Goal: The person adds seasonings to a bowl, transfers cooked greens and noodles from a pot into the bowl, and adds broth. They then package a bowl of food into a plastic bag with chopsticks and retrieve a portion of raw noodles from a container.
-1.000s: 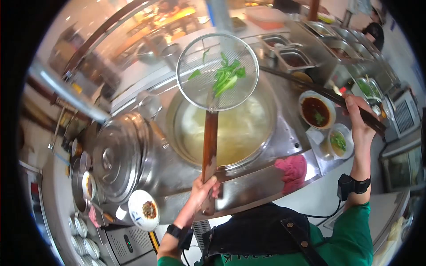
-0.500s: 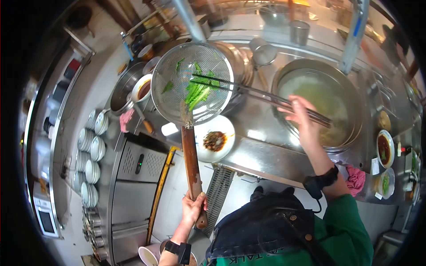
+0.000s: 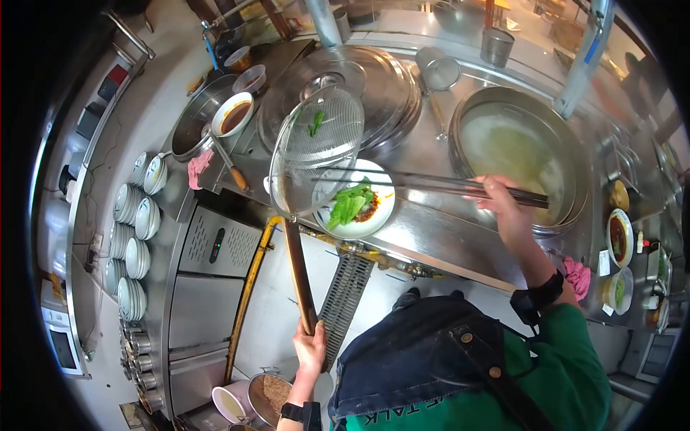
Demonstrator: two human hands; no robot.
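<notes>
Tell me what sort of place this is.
Most likely a noodle-shop kitchen: a built-in vat of broth, stacks of white bowls, and a long-handled mesh strainer in the left hand, long chopsticks in the right hand.

Green leaves (image 3: 348,203) — white plate (image 3: 381,219).

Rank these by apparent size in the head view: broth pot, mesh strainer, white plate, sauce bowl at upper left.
1. broth pot
2. mesh strainer, though it is held up nearer the camera, which may enlarge it
3. white plate
4. sauce bowl
</notes>
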